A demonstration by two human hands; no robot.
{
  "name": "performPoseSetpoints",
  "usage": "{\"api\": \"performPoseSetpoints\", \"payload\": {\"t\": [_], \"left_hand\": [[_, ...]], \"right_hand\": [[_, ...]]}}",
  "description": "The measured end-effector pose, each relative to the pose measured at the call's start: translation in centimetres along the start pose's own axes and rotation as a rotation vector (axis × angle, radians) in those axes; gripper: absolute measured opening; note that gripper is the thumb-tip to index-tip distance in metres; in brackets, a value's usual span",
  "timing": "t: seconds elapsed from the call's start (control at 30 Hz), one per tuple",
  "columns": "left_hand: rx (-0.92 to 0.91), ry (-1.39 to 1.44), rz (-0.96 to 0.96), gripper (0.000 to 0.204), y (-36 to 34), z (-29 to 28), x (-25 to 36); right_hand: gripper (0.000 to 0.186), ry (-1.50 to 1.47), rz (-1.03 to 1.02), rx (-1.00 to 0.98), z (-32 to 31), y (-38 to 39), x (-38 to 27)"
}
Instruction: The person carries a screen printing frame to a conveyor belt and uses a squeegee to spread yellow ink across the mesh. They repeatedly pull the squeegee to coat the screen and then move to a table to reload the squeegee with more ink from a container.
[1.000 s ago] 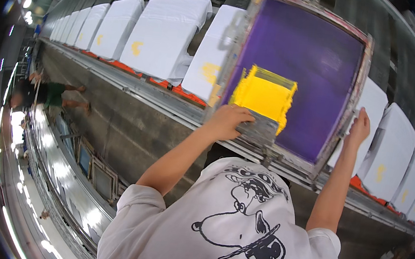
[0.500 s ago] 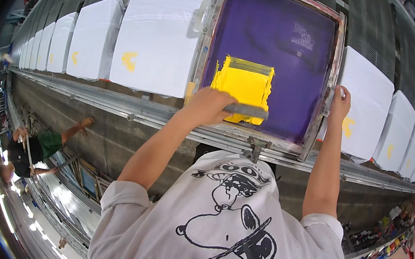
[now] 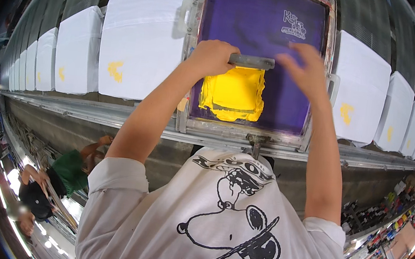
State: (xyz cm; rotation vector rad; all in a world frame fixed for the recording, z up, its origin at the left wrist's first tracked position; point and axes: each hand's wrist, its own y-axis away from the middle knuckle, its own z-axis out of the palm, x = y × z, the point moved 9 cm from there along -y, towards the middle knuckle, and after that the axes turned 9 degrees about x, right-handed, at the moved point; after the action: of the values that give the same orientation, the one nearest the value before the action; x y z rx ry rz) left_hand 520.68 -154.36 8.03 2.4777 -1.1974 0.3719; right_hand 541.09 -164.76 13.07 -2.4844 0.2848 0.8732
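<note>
A framed screen (image 3: pixel 291 113) with purple mesh and a pale design at upper right lies in front of me. A square patch of thick yellow ink (image 3: pixel 232 89) covers its lower left. My left hand (image 3: pixel 213 56) grips a grey squeegee (image 3: pixel 253 61) just above the ink. Blurred by motion, my right hand (image 3: pixel 301 66) hangs over the mesh beside the squeegee's right end, fingers apart and holding nothing I can see.
Rows of white fabric-covered platens (image 3: pixel 141 35) with yellow prints flank the screen on both sides. A metal rail (image 3: pixel 92 109) runs along the near edge. At lower left, a person (image 3: pixel 48 183) in dark and green clothing is behind me among metal racks.
My left hand and the squeegee have moved away from me, up past the ink. My right hand has left the frame's right side and come over the mesh. The view has shifted.
</note>
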Motion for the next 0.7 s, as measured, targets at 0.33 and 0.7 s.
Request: {"api": "performPoseSetpoints", "payload": {"t": [0.33, 0.7], "left_hand": [[0.044, 0.134, -0.053, 0.033, 11.6, 5.6, 2.7], [0.199, 0.029, -0.020, 0.029, 0.6, -0.5, 0.1]], "right_hand": [[0.036, 0.059, -0.098, -0.211, 7.1, 14.1, -7.7], [0.032, 0.149, -0.105, -0.156, 8.6, 3.0, -4.3]]}}
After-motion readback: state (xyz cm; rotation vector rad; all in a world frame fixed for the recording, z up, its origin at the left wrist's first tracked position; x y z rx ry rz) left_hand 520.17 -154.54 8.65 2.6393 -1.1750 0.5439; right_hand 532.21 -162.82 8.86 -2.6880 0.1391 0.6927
